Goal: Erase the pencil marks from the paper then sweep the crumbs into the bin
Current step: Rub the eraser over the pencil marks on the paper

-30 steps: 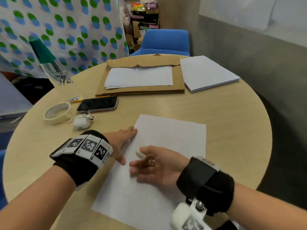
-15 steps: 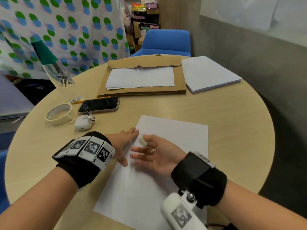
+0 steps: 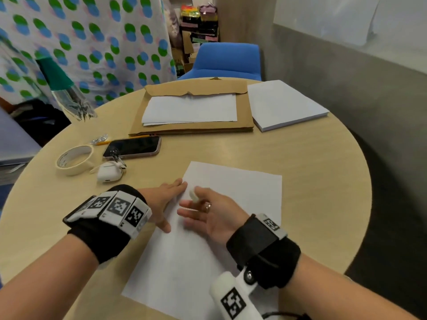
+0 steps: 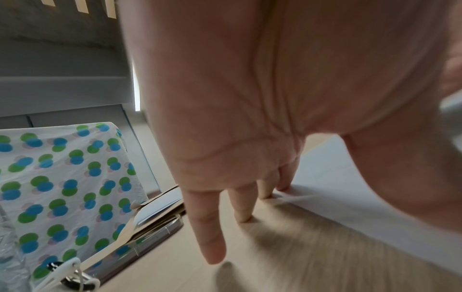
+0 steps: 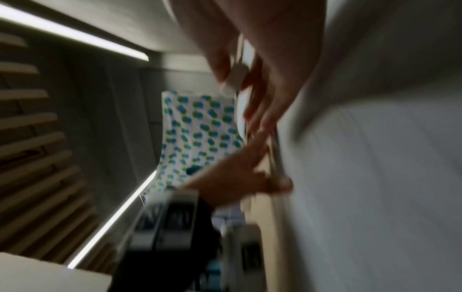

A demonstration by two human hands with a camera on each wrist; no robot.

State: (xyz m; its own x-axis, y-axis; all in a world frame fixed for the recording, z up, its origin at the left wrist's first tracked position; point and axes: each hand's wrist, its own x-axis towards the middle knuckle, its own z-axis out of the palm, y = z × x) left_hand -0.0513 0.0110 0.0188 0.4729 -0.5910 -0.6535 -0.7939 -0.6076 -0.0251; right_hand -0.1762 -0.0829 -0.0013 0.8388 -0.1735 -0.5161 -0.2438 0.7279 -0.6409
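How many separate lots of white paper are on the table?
3: a sheet under the hands, sheets on the envelope, and a pad far right. More may hide inside the envelope.

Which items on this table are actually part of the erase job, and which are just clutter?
In use:
- sheet of paper, pinned at its left edge by the left hand
- white eraser, pinched in the right hand

Lying about:
- phone
- earbud case
- tape roll
- brown envelope with sheets on it
- paper stack
- blue chair

No bin is in view.
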